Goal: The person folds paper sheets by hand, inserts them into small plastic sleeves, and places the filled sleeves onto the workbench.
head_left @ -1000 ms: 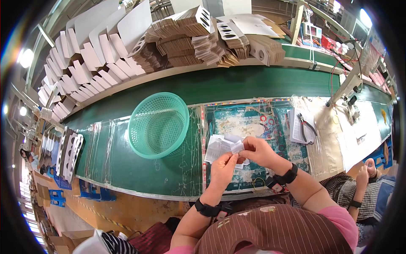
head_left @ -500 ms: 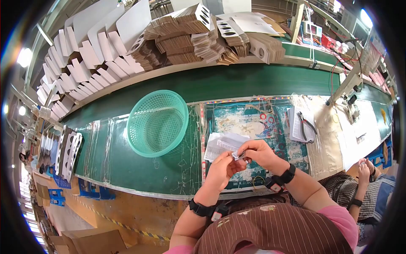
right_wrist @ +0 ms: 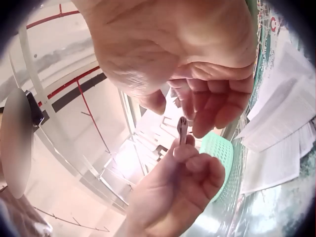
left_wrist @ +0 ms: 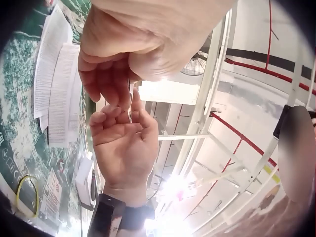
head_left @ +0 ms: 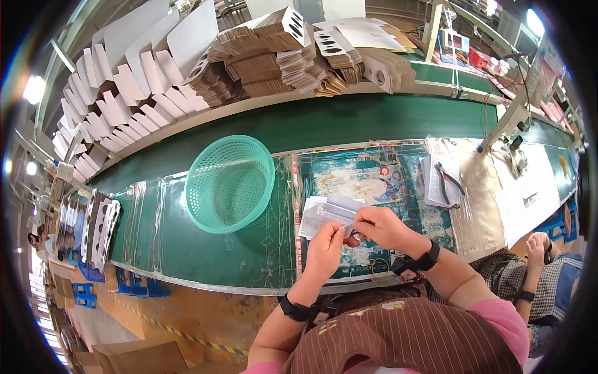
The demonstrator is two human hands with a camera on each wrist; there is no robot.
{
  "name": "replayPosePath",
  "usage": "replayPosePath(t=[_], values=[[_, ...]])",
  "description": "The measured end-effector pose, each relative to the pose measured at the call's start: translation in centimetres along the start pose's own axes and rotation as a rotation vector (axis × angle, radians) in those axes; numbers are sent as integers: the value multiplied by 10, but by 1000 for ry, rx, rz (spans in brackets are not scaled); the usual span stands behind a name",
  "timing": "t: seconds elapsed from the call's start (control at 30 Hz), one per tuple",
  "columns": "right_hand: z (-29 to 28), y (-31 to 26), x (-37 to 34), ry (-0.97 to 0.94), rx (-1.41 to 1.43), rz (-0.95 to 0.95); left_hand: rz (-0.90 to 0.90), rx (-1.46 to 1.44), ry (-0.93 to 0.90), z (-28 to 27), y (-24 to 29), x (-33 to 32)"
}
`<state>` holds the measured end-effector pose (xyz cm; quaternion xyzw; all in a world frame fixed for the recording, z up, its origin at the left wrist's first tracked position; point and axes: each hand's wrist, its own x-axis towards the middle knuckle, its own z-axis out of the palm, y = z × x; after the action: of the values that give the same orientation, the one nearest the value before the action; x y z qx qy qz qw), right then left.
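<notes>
My left hand [head_left: 322, 252] and right hand [head_left: 386, 229] meet over the near edge of the printed sheets [head_left: 321, 219]. Between them is a small, narrow folded paper [right_wrist: 182, 131], seen end-on in the right wrist view. The left thumb and forefinger pinch its lower part there. My right hand's curled fingers [right_wrist: 217, 111] come round its upper end, thumb beside it. In the left wrist view the fingers of both hands hide most of the paper. The loose printed sheets [left_wrist: 61, 94] lie overlapping on the worn green mat beside the hands.
A green mesh basket [head_left: 230, 187] stands left of the sheets. To the right lie pliers [head_left: 447, 184] on a white paper stack [head_left: 433, 187]. Cardboard inserts [head_left: 261, 62] are piled along the back shelf. Another person's hands [head_left: 537, 246] show at far right.
The paper between the hands was a broader white piece a second ago and now shows as a small, narrow bit. The fingers have shifted round it; basket and sheets stay put.
</notes>
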<state>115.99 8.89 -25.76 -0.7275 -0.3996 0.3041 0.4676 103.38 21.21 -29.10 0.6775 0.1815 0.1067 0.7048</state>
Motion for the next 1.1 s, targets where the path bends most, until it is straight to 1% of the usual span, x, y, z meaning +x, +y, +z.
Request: replayPosePath(t=[0.03,0.1,0.13,0.17,0.2,0.23,0.27,0.3,0.33,0.37,0.4,0.43,0.47,0.53,0.57,0.63,0.67,0.73,0.8,0.87,0.9,0.97,1.0,1.07,1.1], values=[[-2,0,-2,0,1,0,0,1,0,-4,2,0],[-7,4,-7,-140,-204,-276,-92,120,-313,-12,8,-1],[-8,6,-9,-213,-306,-410,-96,117,-312,-10,6,-3],[-1,7,-11,-291,-523,-503,-108,9,-445,-5,3,-6],[4,6,-14,-294,-524,-504,-117,-98,-577,-3,1,-9],[9,0,-16,-277,-442,-431,-244,-84,-649,-7,-14,-6],[10,-5,-17,-258,-360,-358,-241,-82,-648,-7,-11,-7],[4,-8,-15,-323,-386,-252,-254,-91,-572,-6,-8,-9],[1,-4,-13,-324,-386,-250,-267,-101,-497,-4,-6,-10],[-3,4,-11,-168,-423,-287,-268,-105,-497,-3,-12,-9],[-5,11,-7,-13,-458,-325,-308,-138,-372,-2,-21,-8],[-7,15,-2,136,-429,-232,-346,-167,-247,-2,-25,-7],[-9,19,2,136,-429,-232,-347,-167,-247,-1,-24,-6],[-14,29,8,282,-667,-245,-404,-243,-146,0,-19,-3],[-13,35,10,261,-701,-185,-402,-243,-147,0,-20,-1],[-8,42,12,263,-737,-171,-394,-294,-27,-2,-24,2],[-7,45,13,267,-774,-156,-393,-293,-26,-1,-26,3],[-6,53,17,302,-782,-191,-396,-344,52,1,-29,4],[-11,53,19,339,-791,-226,-402,-357,76,0,-33,5],[-21,47,19,489,-575,-196,-403,-366,95,-2,-36,8],[-24,48,19,494,-577,-197,-389,-392,116,-3,-37,9],[-28,51,20,468,-94,-17,-369,-416,131,-2,-34,14],[-29,49,20,473,-96,-21,-346,-417,110,-1,-30,17],[-27,42,18,357,41,121,-322,-418,93,1,-19,21],[-24,41,16,354,41,118,-287,-480,49,4,-12,22]])
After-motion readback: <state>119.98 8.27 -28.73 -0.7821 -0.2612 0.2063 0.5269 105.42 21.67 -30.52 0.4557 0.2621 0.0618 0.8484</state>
